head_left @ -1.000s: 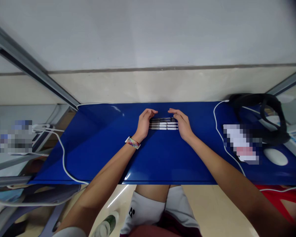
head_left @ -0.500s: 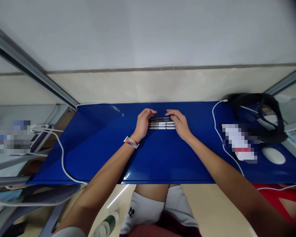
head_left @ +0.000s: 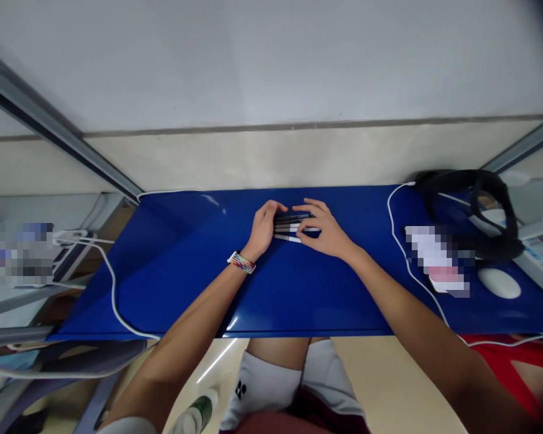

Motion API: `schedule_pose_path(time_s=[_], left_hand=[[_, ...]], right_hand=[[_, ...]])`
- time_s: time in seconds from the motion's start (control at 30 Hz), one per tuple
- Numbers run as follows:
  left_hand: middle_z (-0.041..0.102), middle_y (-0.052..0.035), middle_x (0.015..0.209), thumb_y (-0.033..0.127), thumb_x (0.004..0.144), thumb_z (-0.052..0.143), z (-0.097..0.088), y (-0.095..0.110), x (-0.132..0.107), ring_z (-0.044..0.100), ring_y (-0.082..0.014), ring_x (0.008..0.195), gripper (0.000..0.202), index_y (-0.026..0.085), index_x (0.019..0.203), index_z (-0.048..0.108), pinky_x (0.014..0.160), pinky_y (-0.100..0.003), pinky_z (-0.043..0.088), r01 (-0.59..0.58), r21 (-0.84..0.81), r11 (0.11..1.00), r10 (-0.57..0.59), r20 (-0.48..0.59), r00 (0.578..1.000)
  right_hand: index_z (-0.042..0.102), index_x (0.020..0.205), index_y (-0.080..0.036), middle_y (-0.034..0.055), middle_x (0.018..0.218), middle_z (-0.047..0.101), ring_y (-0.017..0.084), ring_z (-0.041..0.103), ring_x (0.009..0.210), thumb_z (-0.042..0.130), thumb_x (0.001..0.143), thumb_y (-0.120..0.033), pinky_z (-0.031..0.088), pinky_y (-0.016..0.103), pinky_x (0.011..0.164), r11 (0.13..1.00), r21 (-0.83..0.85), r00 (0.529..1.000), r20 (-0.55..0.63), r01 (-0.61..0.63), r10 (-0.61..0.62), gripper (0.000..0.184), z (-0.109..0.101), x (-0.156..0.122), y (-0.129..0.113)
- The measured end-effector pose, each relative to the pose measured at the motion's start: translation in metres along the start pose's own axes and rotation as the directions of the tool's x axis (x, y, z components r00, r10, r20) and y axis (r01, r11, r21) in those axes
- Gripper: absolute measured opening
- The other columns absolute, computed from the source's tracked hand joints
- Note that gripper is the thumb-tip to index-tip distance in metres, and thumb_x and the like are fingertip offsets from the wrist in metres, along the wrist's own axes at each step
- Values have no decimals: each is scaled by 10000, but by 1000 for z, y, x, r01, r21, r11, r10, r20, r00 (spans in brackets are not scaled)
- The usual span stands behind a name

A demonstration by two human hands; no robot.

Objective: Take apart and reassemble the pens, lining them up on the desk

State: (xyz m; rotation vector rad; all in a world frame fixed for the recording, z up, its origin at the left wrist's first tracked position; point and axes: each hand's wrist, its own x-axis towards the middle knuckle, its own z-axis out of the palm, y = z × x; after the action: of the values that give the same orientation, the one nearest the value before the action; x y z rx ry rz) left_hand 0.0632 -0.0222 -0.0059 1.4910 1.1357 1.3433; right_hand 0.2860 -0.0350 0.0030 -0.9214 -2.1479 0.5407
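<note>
Head cam: both hands [head_left: 294, 229] half-curled, fingers touching pens [head_left: 288, 226] on table [head_left: 185, 265].

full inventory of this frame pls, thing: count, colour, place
pens: about four, white and black, side by side mid-table, between the hands
table: one, glossy blue, against the wall
white cable: one, along the table's left side
black strap: one, looped, far right of table
mouse: one, white, right end of table
bottle: one, green and white, on the floor below
wristband: one, multicoloured, left wrist
left hand: cupped at the pens' left ends
right hand: fingers over the pens' right ends
</note>
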Motion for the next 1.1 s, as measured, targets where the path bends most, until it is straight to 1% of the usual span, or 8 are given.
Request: schedule_pose_path(time_s=[0.1, 0.23, 0.37, 0.47, 0.6, 0.7, 0.87, 1.1], left_hand=[[765, -73, 1051, 543, 1110, 453, -1, 1, 0, 705, -232, 1077, 450, 232, 922, 717, 1091, -407, 525, -14, 21, 1000, 14, -11, 1000], [762, -68, 1038, 542, 1113, 451, -3, 3, 1, 700, -229, 1055, 453, 235, 918, 720, 1078, -401, 519, -40, 83, 996, 42, -19, 999], [765, -75, 1041, 550, 1110, 471, -6, 8, 0, 706, -235, 1086, 445, 236, 909, 714, 1082, -410, 528, -72, 31, 997, 74, -73, 995], [766, -77, 1026, 560, 1112, 477, -10, 17, -3, 714, -234, 1041, 456, 231, 929, 736, 1037, -406, 549, -115, -8, 993, 115, -68, 991], [772, -60, 988, 552, 1044, 651, -12, 24, -6, 714, -223, 961, 349, 233, 976, 775, 929, -377, 560, -121, 42, 992, 119, 51, 992], [767, -42, 924, 532, 1008, 721, -12, 22, -7, 704, -203, 878, 303, 234, 980, 768, 842, -347, 551, -99, 54, 994, 95, 67, 993], [731, -16, 797, 558, 1028, 680, -15, 18, -2, 637, -171, 735, 361, 225, 896, 727, 716, -317, 483, -100, 129, 987, 99, 10, 995], [617, 0, 672, 593, 1082, 568, -22, 25, 0, 543, -158, 646, 519, 223, 725, 643, 662, -331, 415, -143, 265, 954, 140, 30, 990]], right_hand=[[813, 835, -313, 28, 1557, 645, 410, 357, 1618, 905, 807, -316, 308, 724, 1295, 999, -30, 996, 73, 45, -42, 97, -4, -1, -2], [803, 803, -310, 20, 1563, 638, 417, 349, 1628, 905, 788, -258, 274, 736, 1297, 996, -65, 992, 114, 63, -55, 115, -4, -2, -4], [793, 802, -309, 12, 1514, 686, 398, 402, 1600, 865, 815, -236, 276, 726, 1292, 1000, -11, 998, 64, 12, -12, 103, -3, 0, -3], [784, 841, -310, 22, 1411, 755, 370, 485, 1545, 818, 888, -290, 361, 667, 1260, 996, 91, 999, -40, -18, 22, 62, -7, 4, -3], [783, 899, -307, 43, 1052, 820, 324, 708, 1183, 741, 971, -371, 529, 551, 1087, 983, 162, 982, -156, -83, 109, 105, -13, 7, -5], [802, 948, -302, 33, 945, 802, 274, 727, 946, 704, 1002, -456, 574, 478, 945, 961, 215, 964, -160, -176, 212, 191, -14, 7, -6], [819, 1096, -288, 10, 817, 765, 220, 723, 762, 786, 930, -524, 602, 403, 763, 821, 515, 918, -148, -247, 368, 290, -14, 9, -1], [825, 991, -269, 7, 801, 781, 176, 710, 628, 892, 843, -467, 613, 371, 662, 633, 730, 874, -105, -256, 474, 256, -17, 12, 5]])
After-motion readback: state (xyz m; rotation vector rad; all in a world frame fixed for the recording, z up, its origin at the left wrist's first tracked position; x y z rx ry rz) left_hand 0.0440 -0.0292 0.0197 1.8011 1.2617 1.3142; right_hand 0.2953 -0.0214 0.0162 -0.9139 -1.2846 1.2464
